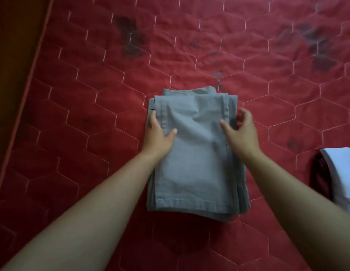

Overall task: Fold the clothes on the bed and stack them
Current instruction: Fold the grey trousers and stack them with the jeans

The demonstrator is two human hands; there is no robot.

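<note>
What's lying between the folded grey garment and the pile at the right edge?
Nothing visible. Only bare red bedcover lies between the grey garment and the white-topped pile; the right hand is at the garment's right edge.

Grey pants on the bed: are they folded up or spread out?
Folded. The grey pants form a compact rectangle with stacked layer edges showing along the sides and bottom.

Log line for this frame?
folded grey garment on red bed | left hand rests on left edge | right hand at right edge, grip unclear | white cloth nearby
</note>
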